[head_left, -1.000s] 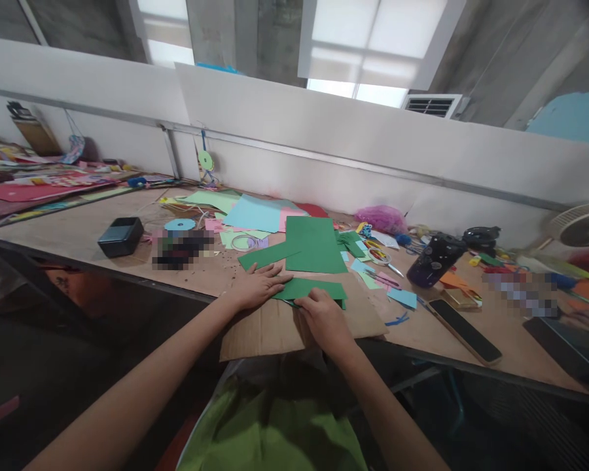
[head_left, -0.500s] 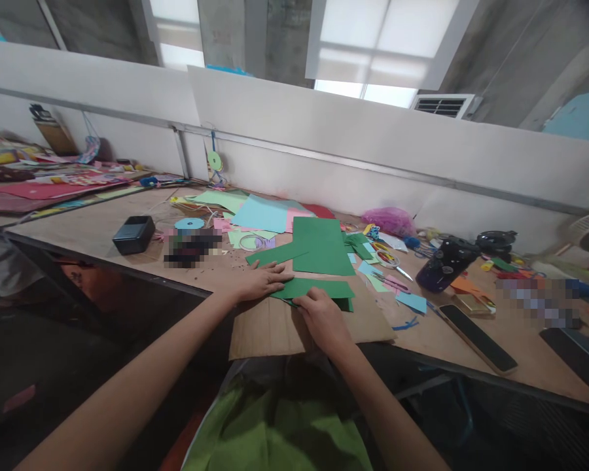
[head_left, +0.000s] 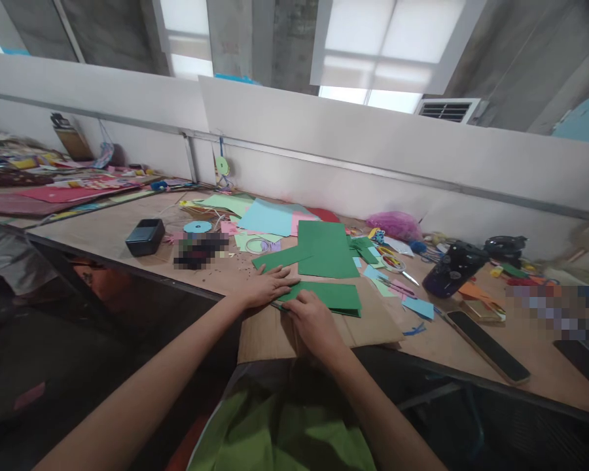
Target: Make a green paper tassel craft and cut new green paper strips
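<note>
A folded piece of green paper (head_left: 341, 296) lies on a sheet of brown cardboard (head_left: 373, 325) at the table's front edge. My left hand (head_left: 267, 288) rests flat with fingers stretched out, its fingertips on the left end of the folded paper. With curled fingers, my right hand (head_left: 315, 322) grips the near edge of that paper, close to the left fingertips. The paper's layers stand slightly apart at its right end. Just beyond lie a larger green sheet (head_left: 326, 248) and a green strip (head_left: 281, 258) that meets its left side.
Scissors (head_left: 405, 273) and paper scraps lie to the right, with a dark tumbler (head_left: 454, 268) and a phone (head_left: 488, 347) farther over. A black box-shaped device (head_left: 146, 237) stands at left. Coloured sheets (head_left: 265, 217) lie at the back, before a white partition (head_left: 324, 144).
My right hand has slid left along the near edge of the folded green paper, nearer my left hand. The paper's upper layer sits lower at the right end. The view has shifted slightly.
</note>
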`<action>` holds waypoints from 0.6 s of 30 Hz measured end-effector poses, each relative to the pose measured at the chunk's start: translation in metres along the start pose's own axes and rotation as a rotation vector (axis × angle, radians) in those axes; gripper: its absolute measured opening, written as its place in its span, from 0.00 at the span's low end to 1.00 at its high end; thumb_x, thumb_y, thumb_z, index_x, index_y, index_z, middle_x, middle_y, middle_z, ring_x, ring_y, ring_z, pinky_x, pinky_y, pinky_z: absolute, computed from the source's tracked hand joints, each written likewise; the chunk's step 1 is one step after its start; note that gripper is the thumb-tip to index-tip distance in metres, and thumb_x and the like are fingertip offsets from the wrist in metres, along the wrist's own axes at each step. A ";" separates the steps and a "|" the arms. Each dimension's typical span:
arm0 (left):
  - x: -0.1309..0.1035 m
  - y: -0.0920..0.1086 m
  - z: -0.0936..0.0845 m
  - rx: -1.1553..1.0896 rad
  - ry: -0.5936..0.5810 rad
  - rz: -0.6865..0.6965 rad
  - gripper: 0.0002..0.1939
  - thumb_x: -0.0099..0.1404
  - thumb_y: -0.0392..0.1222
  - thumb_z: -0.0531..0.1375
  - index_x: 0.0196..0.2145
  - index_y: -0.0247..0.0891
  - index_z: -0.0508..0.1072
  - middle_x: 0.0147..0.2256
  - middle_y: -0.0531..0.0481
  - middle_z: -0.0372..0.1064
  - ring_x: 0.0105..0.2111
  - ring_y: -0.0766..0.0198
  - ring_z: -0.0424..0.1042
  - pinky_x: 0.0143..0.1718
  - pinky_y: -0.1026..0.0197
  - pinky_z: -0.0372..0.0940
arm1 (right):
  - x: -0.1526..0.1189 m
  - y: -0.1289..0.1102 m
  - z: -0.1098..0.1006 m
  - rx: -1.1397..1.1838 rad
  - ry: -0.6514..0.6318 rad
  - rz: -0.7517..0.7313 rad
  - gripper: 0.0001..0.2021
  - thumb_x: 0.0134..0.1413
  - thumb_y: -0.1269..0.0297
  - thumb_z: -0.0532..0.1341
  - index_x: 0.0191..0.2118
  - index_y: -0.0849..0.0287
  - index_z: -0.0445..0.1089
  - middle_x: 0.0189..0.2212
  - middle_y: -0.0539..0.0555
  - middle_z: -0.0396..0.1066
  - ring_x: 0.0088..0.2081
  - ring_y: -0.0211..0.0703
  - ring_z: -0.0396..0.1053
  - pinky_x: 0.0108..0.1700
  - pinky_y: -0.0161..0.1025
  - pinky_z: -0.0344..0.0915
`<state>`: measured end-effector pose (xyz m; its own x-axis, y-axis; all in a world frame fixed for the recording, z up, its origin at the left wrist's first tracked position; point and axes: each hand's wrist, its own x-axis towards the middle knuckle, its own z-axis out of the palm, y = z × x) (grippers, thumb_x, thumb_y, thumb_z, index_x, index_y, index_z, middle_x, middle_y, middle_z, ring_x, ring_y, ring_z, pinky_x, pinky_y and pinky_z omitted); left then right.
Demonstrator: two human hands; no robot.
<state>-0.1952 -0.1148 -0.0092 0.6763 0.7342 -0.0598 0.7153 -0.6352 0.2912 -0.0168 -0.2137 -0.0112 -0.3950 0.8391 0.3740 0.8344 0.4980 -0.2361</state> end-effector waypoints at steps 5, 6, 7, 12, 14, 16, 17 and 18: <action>0.001 -0.001 -0.004 -0.059 0.019 -0.008 0.26 0.74 0.54 0.42 0.68 0.55 0.50 0.70 0.52 0.43 0.69 0.51 0.42 0.64 0.38 0.34 | -0.014 -0.004 -0.013 0.032 -0.034 0.036 0.10 0.62 0.71 0.59 0.43 0.54 0.76 0.35 0.55 0.68 0.42 0.47 0.66 0.41 0.37 0.61; 0.002 0.000 -0.006 -0.062 0.046 -0.011 0.27 0.74 0.55 0.42 0.68 0.54 0.51 0.69 0.51 0.46 0.68 0.51 0.45 0.65 0.40 0.36 | -0.021 -0.003 -0.018 0.044 -0.038 0.058 0.10 0.62 0.72 0.58 0.43 0.54 0.76 0.35 0.54 0.68 0.42 0.46 0.66 0.41 0.37 0.61; 0.004 0.001 -0.007 -0.053 0.085 -0.012 0.28 0.73 0.57 0.43 0.67 0.52 0.54 0.68 0.50 0.51 0.67 0.51 0.48 0.64 0.43 0.40 | -0.029 -0.001 -0.021 0.063 -0.035 0.077 0.10 0.62 0.72 0.58 0.43 0.53 0.76 0.35 0.54 0.67 0.42 0.46 0.66 0.41 0.37 0.61; 0.019 0.009 -0.008 0.034 0.253 -0.040 0.26 0.59 0.59 0.62 0.50 0.42 0.76 0.49 0.42 0.70 0.53 0.45 0.65 0.56 0.50 0.55 | -0.063 0.016 -0.025 0.172 0.023 0.135 0.13 0.62 0.74 0.56 0.47 0.52 0.73 0.35 0.53 0.66 0.41 0.46 0.65 0.42 0.38 0.61; 0.026 0.013 -0.008 0.033 0.281 -0.071 0.23 0.56 0.57 0.66 0.45 0.40 0.77 0.45 0.43 0.71 0.50 0.46 0.66 0.53 0.51 0.57 | -0.069 0.021 -0.023 0.223 0.035 0.149 0.14 0.63 0.73 0.55 0.47 0.52 0.73 0.36 0.54 0.65 0.41 0.46 0.65 0.42 0.38 0.61; 0.032 0.016 -0.008 0.022 0.313 -0.109 0.19 0.56 0.53 0.66 0.41 0.40 0.78 0.42 0.44 0.72 0.49 0.47 0.67 0.50 0.53 0.59 | -0.070 0.024 -0.020 0.272 0.044 0.154 0.14 0.63 0.73 0.55 0.47 0.52 0.73 0.36 0.54 0.65 0.41 0.46 0.65 0.42 0.38 0.61; 0.035 0.017 -0.009 0.010 0.327 -0.128 0.16 0.57 0.51 0.66 0.39 0.40 0.77 0.41 0.45 0.73 0.47 0.48 0.68 0.48 0.54 0.59 | -0.069 0.026 -0.018 0.293 0.048 0.157 0.14 0.62 0.73 0.55 0.47 0.53 0.73 0.36 0.54 0.65 0.41 0.46 0.65 0.42 0.38 0.62; 0.037 0.017 -0.009 -0.008 0.339 -0.147 0.13 0.57 0.49 0.66 0.38 0.40 0.77 0.39 0.46 0.74 0.46 0.50 0.69 0.46 0.55 0.59 | -0.069 0.026 -0.017 0.310 0.052 0.160 0.14 0.62 0.73 0.55 0.47 0.52 0.73 0.37 0.54 0.65 0.41 0.46 0.65 0.43 0.38 0.62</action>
<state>-0.1596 -0.0967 0.0024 0.4687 0.8561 0.2179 0.7983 -0.5161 0.3104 0.0391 -0.2622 -0.0278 -0.2420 0.9034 0.3541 0.7248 0.4109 -0.5530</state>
